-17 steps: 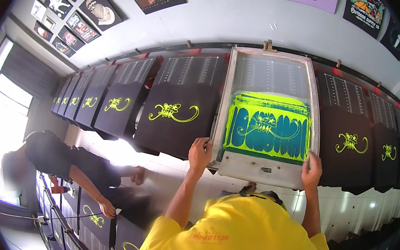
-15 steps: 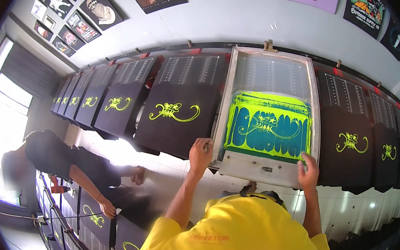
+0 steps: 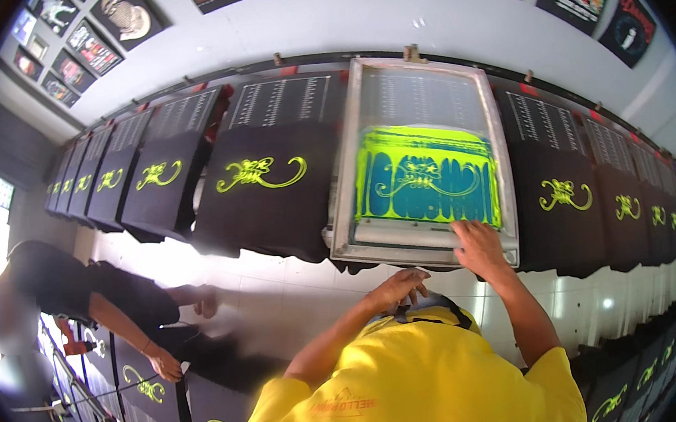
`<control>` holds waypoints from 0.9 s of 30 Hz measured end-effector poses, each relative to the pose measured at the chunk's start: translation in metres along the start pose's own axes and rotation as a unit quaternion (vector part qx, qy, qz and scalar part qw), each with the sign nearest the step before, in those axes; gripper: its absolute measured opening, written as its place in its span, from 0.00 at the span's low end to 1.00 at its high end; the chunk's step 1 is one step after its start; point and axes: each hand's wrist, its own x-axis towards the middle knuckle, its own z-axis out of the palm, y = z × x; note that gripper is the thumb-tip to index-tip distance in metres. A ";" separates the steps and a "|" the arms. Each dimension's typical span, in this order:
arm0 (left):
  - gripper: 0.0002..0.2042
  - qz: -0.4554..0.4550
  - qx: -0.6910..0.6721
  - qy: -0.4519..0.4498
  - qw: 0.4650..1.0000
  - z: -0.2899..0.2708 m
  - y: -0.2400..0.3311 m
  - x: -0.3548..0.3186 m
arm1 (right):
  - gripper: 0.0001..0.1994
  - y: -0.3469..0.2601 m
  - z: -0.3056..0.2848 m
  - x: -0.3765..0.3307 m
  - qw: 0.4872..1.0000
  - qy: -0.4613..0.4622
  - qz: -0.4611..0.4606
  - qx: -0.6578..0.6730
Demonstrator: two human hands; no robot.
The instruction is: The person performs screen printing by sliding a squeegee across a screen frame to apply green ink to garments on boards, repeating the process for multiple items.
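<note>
A printing screen in a grey frame (image 3: 340,219) lies over one of the black shirt boards. Neon yellow-green ink (image 3: 428,135) is smeared across its teal mesh, around a floral scroll design. My right hand (image 3: 482,248) is at the frame's near end, fingers bent over the right part of a grey squeegee (image 3: 400,232) lying along that end. My left hand (image 3: 397,289) hangs in front of the near edge, apart from the frame, its fingers loosely bent and spaced, with nothing visible in them.
Black shirts with neon scroll prints (image 3: 258,174) line the boards on both sides. A rail with clamps (image 3: 412,52) runs behind. At the left, a person in dark clothes (image 3: 91,285) bends over another row, near a red tool (image 3: 76,345). More printed shirts (image 3: 612,404) are at lower right.
My left hand has let go of the frame's near left corner and drawn back toward my body. My right hand has moved inward from the right side to the squeegee. The view has shifted right.
</note>
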 end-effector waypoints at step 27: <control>0.14 -0.108 -0.219 0.094 0.965 0.017 0.004 0.024 | 0.23 0.101 0.027 0.143 0.991 0.123 -0.013 -0.043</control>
